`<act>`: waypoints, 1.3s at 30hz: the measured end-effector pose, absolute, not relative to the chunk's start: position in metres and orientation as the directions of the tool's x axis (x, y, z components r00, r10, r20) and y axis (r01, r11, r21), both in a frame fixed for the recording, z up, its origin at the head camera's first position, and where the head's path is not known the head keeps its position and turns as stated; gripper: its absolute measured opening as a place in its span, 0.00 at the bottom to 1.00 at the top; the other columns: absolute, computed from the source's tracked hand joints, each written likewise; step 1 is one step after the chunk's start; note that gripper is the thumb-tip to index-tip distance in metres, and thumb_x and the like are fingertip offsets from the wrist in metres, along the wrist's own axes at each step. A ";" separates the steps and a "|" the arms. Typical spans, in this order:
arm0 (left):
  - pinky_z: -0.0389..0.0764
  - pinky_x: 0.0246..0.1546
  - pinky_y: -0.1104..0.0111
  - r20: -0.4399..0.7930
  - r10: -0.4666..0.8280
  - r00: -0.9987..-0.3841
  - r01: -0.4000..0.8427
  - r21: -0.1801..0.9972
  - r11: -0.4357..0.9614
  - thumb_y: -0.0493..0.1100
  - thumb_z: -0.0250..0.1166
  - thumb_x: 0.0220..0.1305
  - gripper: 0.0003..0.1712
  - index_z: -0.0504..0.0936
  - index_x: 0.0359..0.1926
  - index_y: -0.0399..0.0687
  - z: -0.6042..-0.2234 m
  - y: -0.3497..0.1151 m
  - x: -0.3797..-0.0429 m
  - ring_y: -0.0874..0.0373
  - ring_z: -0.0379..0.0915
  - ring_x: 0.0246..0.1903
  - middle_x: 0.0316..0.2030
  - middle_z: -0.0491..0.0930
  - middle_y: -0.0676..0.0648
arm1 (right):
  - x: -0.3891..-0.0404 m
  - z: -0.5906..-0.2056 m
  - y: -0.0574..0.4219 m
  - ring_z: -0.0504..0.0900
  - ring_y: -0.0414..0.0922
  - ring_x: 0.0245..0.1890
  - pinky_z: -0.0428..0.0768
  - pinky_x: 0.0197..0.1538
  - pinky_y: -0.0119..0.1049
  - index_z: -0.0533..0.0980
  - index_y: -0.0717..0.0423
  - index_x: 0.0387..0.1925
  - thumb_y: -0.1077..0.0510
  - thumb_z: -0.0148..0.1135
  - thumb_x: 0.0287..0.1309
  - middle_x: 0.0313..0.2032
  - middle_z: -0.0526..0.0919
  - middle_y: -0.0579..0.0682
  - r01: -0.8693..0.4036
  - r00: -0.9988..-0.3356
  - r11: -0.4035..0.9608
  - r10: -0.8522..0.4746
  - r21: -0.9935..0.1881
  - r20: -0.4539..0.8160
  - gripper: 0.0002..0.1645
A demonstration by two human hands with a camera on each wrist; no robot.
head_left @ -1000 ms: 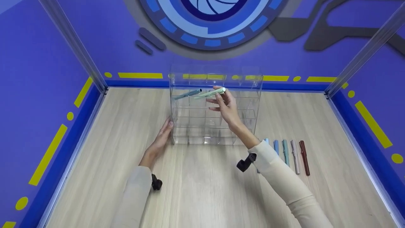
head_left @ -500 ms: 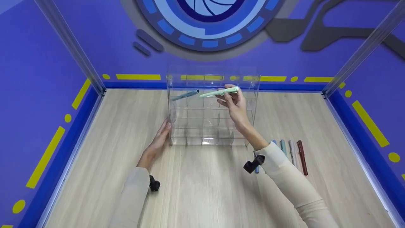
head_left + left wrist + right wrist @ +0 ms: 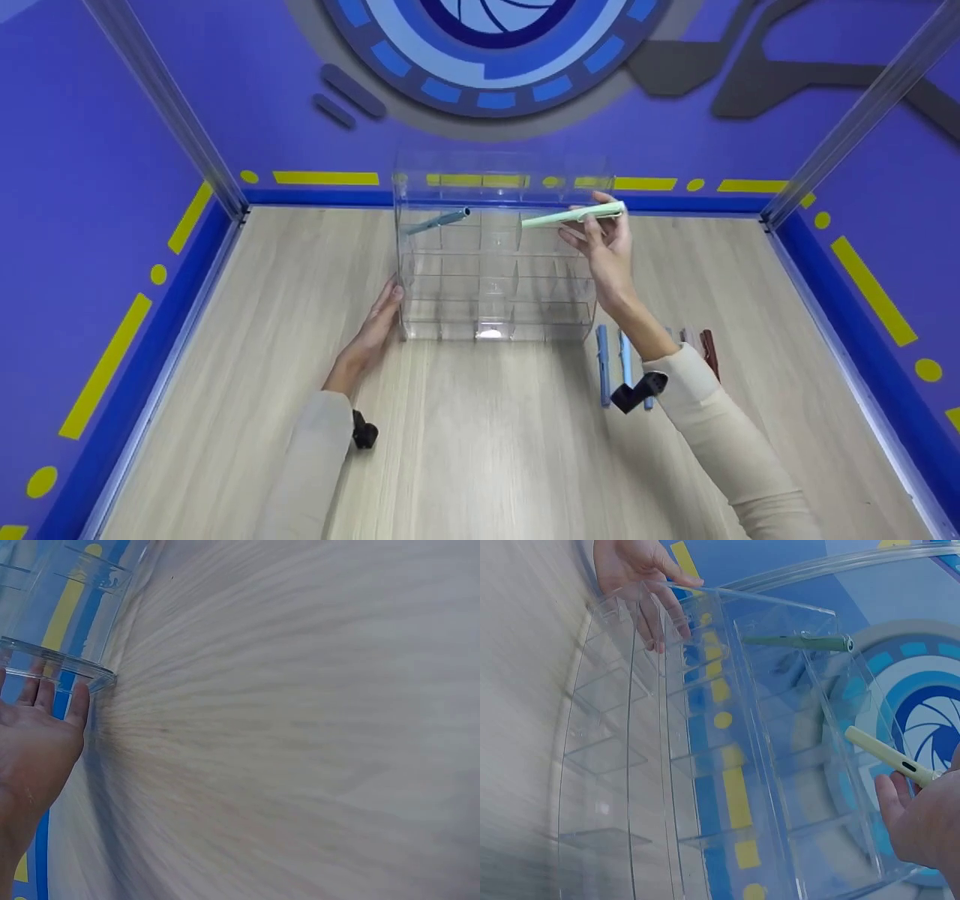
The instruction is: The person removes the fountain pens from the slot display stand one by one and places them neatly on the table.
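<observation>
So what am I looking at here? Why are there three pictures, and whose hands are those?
These are a person's two hands, filmed by three small cameras at once. The big picture comes from a camera on the person's head, looking down at a wooden table. The other two come from cameras strapped to each wrist, so they look tilted and very close. On the table stands a see-through plastic rack with many little compartments. One teal pen already sits in the top row. The left hand rests flat against the rack's side. The right hand pinches a light green pen near the rack's top right corner. More pens lie in a row on the table beside the rack.
</observation>
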State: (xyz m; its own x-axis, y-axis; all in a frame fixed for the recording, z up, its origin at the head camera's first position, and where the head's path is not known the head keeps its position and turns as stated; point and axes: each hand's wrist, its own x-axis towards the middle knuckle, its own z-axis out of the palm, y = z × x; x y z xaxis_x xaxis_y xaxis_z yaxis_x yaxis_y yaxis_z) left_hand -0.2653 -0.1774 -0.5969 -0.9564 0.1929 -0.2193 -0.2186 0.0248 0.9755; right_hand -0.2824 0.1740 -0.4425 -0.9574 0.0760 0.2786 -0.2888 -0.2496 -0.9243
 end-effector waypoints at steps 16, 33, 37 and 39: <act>0.36 0.83 0.54 -0.212 0.198 -0.957 -0.216 0.976 0.003 0.67 0.39 0.79 0.42 0.36 0.83 0.59 -0.597 -0.178 -0.265 0.51 0.24 0.83 0.83 0.32 0.50 | -0.274 -0.457 0.227 0.87 0.43 0.49 0.88 0.54 0.41 0.55 0.54 0.76 0.63 0.41 0.80 0.51 0.77 0.55 -0.282 -0.959 -0.221 0.097 -0.934 0.267 0.28; 0.33 0.83 0.53 -0.188 0.212 -0.959 -0.194 0.981 -0.006 0.67 0.40 0.79 0.42 0.37 0.83 0.59 -0.598 -0.177 -0.267 0.53 0.22 0.83 0.83 0.32 0.51 | -0.262 -0.467 0.280 0.84 0.41 0.49 0.85 0.53 0.31 0.54 0.49 0.79 0.56 0.42 0.81 0.48 0.74 0.47 -0.227 -0.963 -0.061 0.163 -0.972 0.214 0.30; 0.34 0.83 0.54 -0.179 0.211 -0.961 -0.186 0.982 -0.014 0.67 0.40 0.79 0.42 0.37 0.83 0.60 -0.598 -0.178 -0.267 0.53 0.23 0.83 0.83 0.33 0.51 | -0.259 -0.470 0.289 0.82 0.43 0.52 0.84 0.54 0.30 0.55 0.47 0.79 0.54 0.43 0.81 0.50 0.74 0.46 -0.215 -0.966 -0.024 0.149 -0.976 0.209 0.31; 0.35 0.83 0.54 -0.172 0.212 -0.962 -0.178 0.984 -0.012 0.66 0.40 0.80 0.41 0.38 0.83 0.60 -0.598 -0.178 -0.267 0.53 0.24 0.83 0.84 0.33 0.51 | -0.257 -0.473 0.294 0.82 0.43 0.52 0.84 0.54 0.29 0.56 0.46 0.79 0.53 0.43 0.81 0.49 0.74 0.45 -0.217 -0.966 -0.008 0.148 -0.976 0.213 0.30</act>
State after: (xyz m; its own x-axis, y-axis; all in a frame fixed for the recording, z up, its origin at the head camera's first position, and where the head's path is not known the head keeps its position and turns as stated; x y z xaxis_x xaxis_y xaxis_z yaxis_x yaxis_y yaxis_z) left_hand -0.2674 -0.1778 -0.5978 -0.9622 0.2116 -0.1715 -0.1781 -0.0121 0.9839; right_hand -0.2568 0.2937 -0.4726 -0.9658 0.1476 0.2131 -0.2166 -0.0081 -0.9762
